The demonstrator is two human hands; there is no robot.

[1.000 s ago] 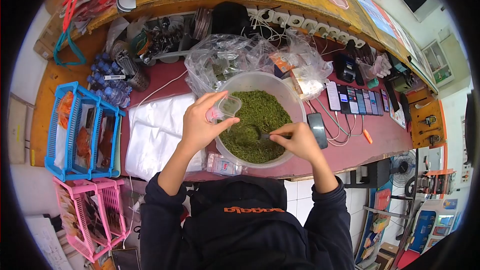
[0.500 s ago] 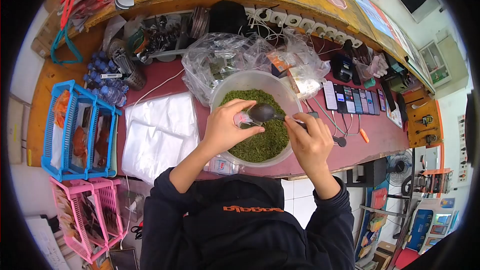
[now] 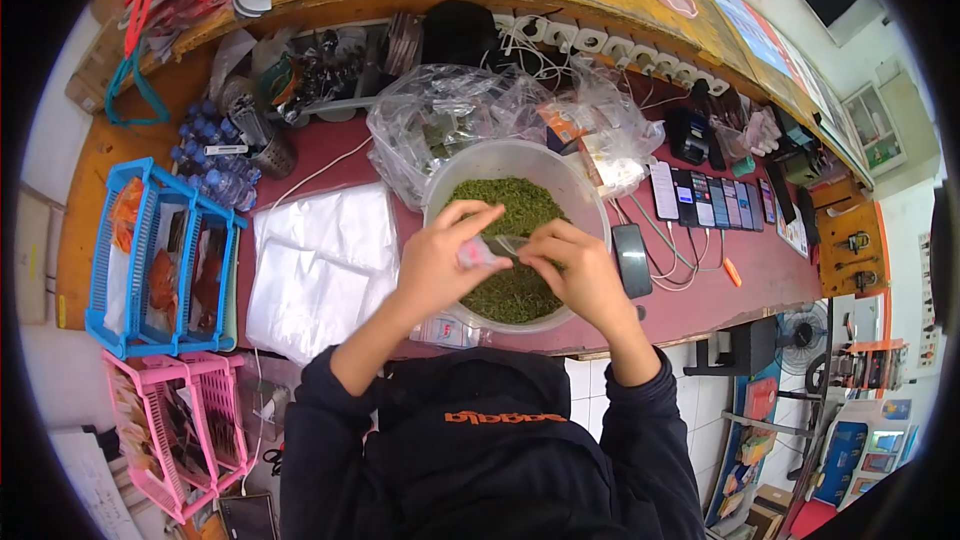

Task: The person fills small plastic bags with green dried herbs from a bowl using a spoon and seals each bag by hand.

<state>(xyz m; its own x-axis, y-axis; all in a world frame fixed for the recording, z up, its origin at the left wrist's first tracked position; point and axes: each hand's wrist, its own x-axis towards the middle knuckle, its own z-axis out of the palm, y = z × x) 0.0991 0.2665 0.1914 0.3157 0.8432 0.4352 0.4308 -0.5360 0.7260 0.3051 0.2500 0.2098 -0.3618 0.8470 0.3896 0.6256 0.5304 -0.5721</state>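
My left hand [image 3: 448,255] is closed around a small clear plastic bag [image 3: 476,254] with pink print, above a round translucent tub [image 3: 433,205]. Dry, chopped green herb [image 3: 510,198] fills the tub's lower part. From the other side, the fingertips of my right hand [image 3: 572,265] pinch together at the bag's edge. The bag's lower part is hidden behind my left fingers. The dark scoop cannot be made out.
Clear plastic sheets or bags [image 3: 325,270] lie left of the tub, beside blue baskets [image 3: 165,260]. Behind it sits a large crumpled plastic bag [image 3: 430,120]. A black device [image 3: 630,260] and several phones [image 3: 715,200] with cables are on the right.
The dark scoop is gone from my right hand, which has moved left to the bag. My left hand still holds the bag over the tub. The black device is now uncovered.
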